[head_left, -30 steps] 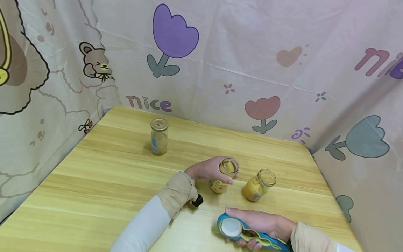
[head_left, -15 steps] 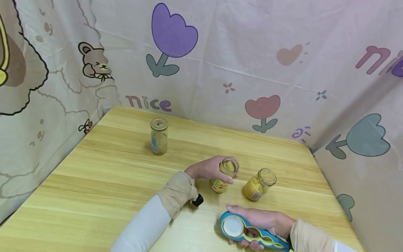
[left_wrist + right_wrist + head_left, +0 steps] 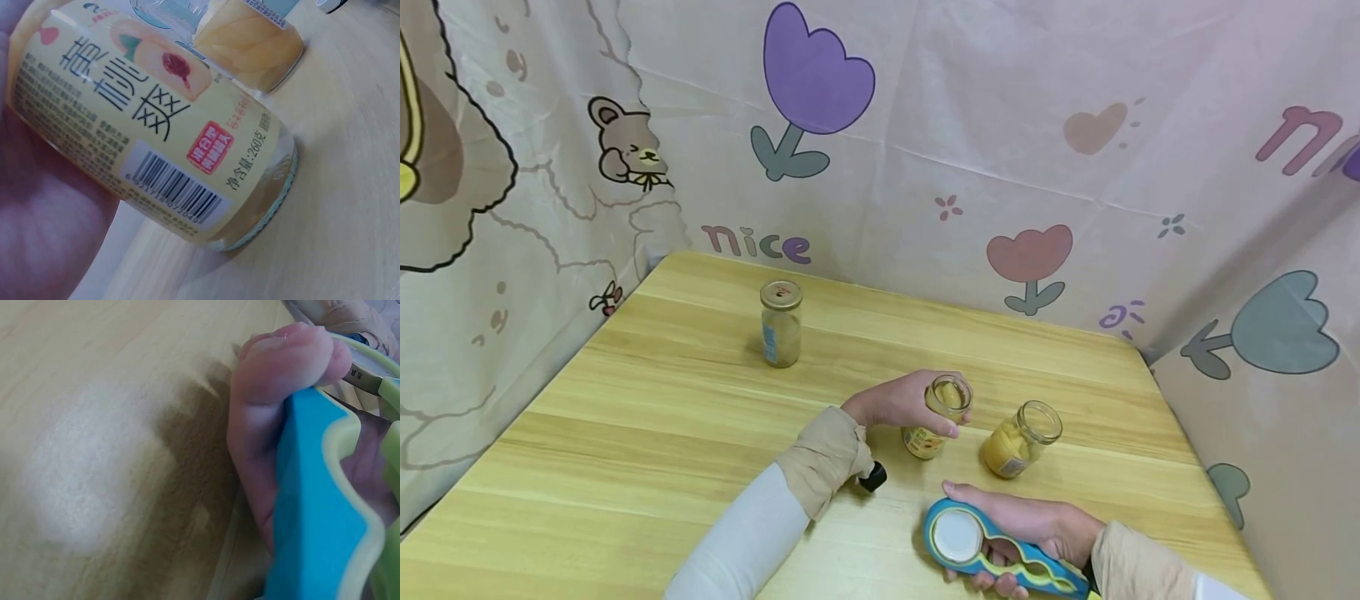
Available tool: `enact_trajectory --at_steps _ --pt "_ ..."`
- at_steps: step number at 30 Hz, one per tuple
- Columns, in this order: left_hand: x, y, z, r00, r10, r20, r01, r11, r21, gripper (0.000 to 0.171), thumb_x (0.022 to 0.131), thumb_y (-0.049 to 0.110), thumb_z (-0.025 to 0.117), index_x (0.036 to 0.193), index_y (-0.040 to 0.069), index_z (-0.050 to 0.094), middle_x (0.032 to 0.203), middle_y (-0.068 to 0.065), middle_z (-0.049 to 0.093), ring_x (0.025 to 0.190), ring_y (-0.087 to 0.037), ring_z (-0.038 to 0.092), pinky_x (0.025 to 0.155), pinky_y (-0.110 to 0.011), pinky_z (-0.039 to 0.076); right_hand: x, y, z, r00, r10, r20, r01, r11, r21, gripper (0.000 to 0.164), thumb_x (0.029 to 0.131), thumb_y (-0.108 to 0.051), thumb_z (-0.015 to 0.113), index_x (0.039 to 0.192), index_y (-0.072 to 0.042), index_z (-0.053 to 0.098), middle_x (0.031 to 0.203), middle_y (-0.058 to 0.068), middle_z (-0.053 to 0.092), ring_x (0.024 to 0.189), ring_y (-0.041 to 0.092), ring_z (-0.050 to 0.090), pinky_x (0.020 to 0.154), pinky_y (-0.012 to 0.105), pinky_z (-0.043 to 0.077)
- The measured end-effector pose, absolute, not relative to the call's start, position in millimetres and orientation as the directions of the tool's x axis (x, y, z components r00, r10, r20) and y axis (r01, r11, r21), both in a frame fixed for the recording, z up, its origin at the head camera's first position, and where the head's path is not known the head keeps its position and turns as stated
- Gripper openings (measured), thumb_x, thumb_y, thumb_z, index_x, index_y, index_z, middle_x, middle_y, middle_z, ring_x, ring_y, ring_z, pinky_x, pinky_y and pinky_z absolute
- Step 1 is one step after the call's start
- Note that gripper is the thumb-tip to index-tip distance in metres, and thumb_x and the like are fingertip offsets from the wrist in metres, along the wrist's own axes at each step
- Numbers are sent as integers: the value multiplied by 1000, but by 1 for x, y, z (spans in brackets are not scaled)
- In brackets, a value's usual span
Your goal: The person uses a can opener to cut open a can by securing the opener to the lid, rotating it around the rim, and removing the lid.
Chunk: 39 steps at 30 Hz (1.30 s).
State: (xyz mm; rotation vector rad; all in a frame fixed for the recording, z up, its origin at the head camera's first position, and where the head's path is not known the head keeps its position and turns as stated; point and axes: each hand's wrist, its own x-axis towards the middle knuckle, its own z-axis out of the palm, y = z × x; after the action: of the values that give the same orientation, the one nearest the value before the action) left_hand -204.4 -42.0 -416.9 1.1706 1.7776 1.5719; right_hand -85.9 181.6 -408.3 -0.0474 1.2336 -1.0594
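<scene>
My left hand (image 3: 904, 402) grips a lidless glass jar (image 3: 922, 443) of yellow fruit, its base at the tabletop. In the left wrist view the jar's pale yellow label (image 3: 169, 119) shows peach pictures and a barcode. Just right of it stands a second lidless jar (image 3: 1006, 452) with yellow fruit pieces. My right hand (image 3: 1026, 518) holds a blue and green jar opener (image 3: 1047, 562) near the front of the table, fingers curled round its handles. A pale round lid (image 3: 957, 536) sits in the opener's large ring. The palm partly hides the opener in the right wrist view.
A third jar (image 3: 781, 337), with a gold lid (image 3: 781, 294) on, stands farther back to the left on the wooden table (image 3: 647, 400). Printed cloth (image 3: 925, 125) hangs behind the table and along both sides.
My right hand has shifted slightly right with the jar opener, turning its ring and lid more toward the head camera. The left hand keeps its grip on the jar.
</scene>
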Motion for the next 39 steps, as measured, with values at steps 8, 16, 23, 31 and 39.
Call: enact_trajectory --at_steps 8,16,23,31,39 --pt "-204 -42 -416 -508 843 176 270 -38 962 32 91 6 74 119 5 60 109 -4 68 98 -6 65 93 -24 56 -86 183 -409 -36 -698 -716 635 537 -555 85 98 -82 19 109 -12 68 70 -8 61 46 1 48 47 17 45" --pt "-204 -42 -417 -516 840 170 270 -29 962 31 91 8 75 118 9 61 107 1 68 97 -6 65 93 -24 56 -88 182 -408 -30 -670 -741 639 557 -530 87 96 -84 21 109 -12 69 69 -8 61 45 2 49 48 18 46" --pt "-205 -42 -417 -503 843 188 303 -31 952 28 91 12 74 115 9 61 106 -2 68 97 -6 65 93 -23 55 -90 181 -410 -39 -678 -734 632 552 -544 88 98 -82 21 111 -10 70 68 -7 62 48 4 52 50 18 47" --pt "-205 -42 -417 -500 845 191 307 -34 951 27 90 12 74 114 9 61 106 -4 68 96 -6 64 93 -24 55 -91 180 -412 -61 -681 -730 607 556 -569 89 99 -80 20 108 -8 72 67 -8 65 50 5 54 51 19 48" --pt "-205 -41 -418 -504 844 181 291 -32 956 29 91 10 74 116 10 60 105 2 67 96 -5 65 93 -24 56 -94 180 -411 -30 -664 -747 600 586 -545 93 98 -81 18 102 -6 73 69 -8 67 51 5 56 52 19 49"
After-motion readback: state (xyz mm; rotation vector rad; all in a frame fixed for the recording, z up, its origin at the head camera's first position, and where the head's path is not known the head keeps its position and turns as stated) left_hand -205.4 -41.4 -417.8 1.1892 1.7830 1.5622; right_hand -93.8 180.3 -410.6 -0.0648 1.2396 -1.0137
